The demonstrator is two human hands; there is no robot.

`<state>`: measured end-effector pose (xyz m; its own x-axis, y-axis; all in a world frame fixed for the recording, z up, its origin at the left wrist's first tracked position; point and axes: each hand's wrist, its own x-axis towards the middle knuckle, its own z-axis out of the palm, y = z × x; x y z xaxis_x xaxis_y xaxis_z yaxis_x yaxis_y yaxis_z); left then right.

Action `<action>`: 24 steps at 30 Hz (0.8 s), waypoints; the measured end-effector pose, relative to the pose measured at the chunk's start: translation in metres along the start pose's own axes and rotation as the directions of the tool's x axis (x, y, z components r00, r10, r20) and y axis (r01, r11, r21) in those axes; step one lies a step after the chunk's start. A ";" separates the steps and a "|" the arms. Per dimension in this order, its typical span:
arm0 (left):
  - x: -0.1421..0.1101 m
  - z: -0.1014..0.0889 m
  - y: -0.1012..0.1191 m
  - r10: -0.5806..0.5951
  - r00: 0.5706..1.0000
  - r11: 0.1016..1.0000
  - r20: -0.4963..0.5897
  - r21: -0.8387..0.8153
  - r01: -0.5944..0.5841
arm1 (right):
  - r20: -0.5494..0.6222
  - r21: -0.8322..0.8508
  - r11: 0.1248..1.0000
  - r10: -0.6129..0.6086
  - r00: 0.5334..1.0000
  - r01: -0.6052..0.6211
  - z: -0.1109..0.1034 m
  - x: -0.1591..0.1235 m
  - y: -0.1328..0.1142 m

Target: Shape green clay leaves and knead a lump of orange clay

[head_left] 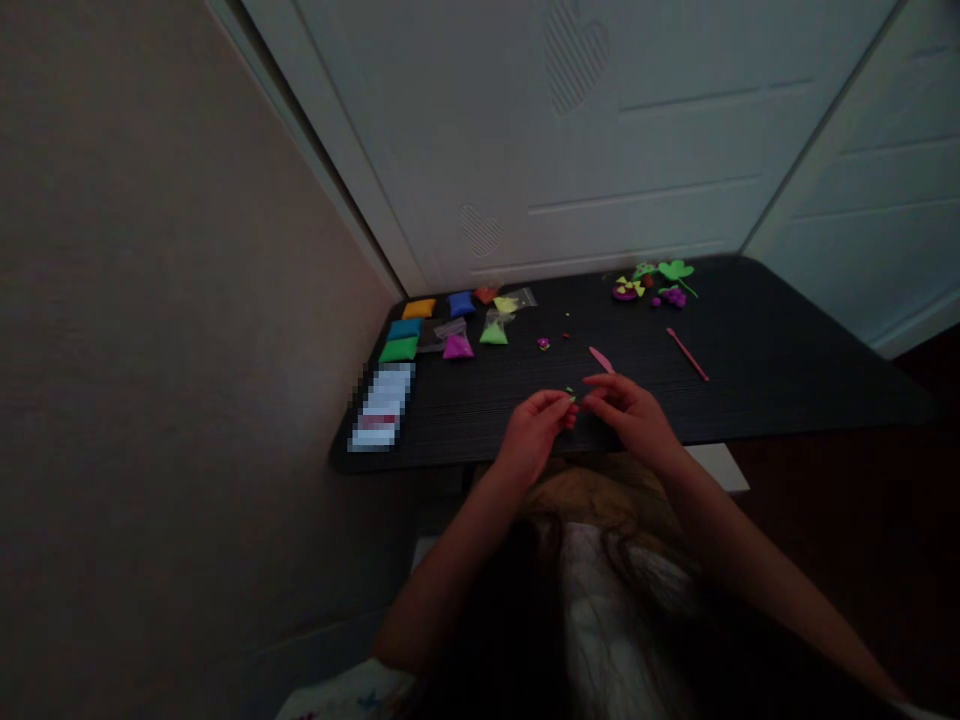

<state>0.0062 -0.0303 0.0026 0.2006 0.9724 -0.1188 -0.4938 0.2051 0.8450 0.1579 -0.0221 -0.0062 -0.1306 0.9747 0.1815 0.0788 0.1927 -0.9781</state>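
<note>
The tiny, light-green clay piece sits pinched between the left hand's thumb and fingers; the right hand's fingers curl loosely just beside it, slightly parted.

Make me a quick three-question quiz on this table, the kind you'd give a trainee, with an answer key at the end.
1. True or false: the pink stick lies to the right of the pink knife.
2. Which is closest to the right hand? A) orange packet B) clover-shaped piece C) pink knife
3. Fill in the color: the left hand pinches a small ____ piece at its fingertips.

Key: 1 true; 2 C; 3 green.
</note>
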 end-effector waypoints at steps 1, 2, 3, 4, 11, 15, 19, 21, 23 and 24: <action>0.000 0.000 0.001 -0.012 1.000 0.999 -0.005 -0.041 0.012 | -0.003 -0.033 0.999 0.000 1.000 0.000 -0.001 0.000 -0.001; 0.000 -0.001 0.002 -0.022 1.000 0.997 -0.004 -0.069 0.022 | -0.010 -0.065 0.998 -0.003 1.000 0.002 -0.001 0.000 -0.002; 0.000 -0.002 0.002 -0.028 1.000 0.996 0.000 -0.087 0.028 | -0.019 -0.089 0.996 -0.007 1.000 0.005 -0.001 -0.001 -0.003; 0.000 -0.002 0.002 -0.030 1.000 0.995 0.002 -0.098 0.030 | -0.026 -0.102 0.995 -0.009 1.000 0.006 -0.002 -0.001 -0.004; 0.001 -0.003 0.002 -0.019 1.000 0.994 0.009 -0.110 0.020 | -0.032 -0.011 0.999 -0.040 0.999 0.040 0.001 -0.001 -0.002; 0.000 -0.002 0.003 -0.034 0.999 0.993 -0.002 -0.117 0.033 | 0.006 0.046 0.999 -0.004 1.000 0.004 0.002 0.000 0.000; 0.000 -0.002 0.003 -0.031 0.999 0.993 0.009 -0.116 0.032 | 0.023 0.077 0.997 0.003 1.000 -0.004 0.001 0.001 0.002; 0.000 -0.002 0.003 -0.026 1.000 0.993 0.014 -0.117 0.028 | 0.028 0.083 0.997 -0.010 1.000 0.007 0.001 0.001 0.003; 0.000 -0.002 0.003 -0.025 1.000 0.993 0.012 -0.115 0.026 | 0.032 0.070 0.997 -0.023 0.999 0.020 0.000 0.001 0.003; 0.000 -0.002 0.003 -0.025 1.000 0.993 0.010 -0.114 0.026 | 0.030 0.059 0.998 -0.025 0.999 0.023 0.000 0.000 0.002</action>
<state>0.0031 -0.0293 0.0036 0.2212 0.9659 -0.1348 -0.5815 0.2416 0.7769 0.1577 -0.0213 -0.0082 -0.1625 0.9657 0.2027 0.0177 0.2082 -0.9779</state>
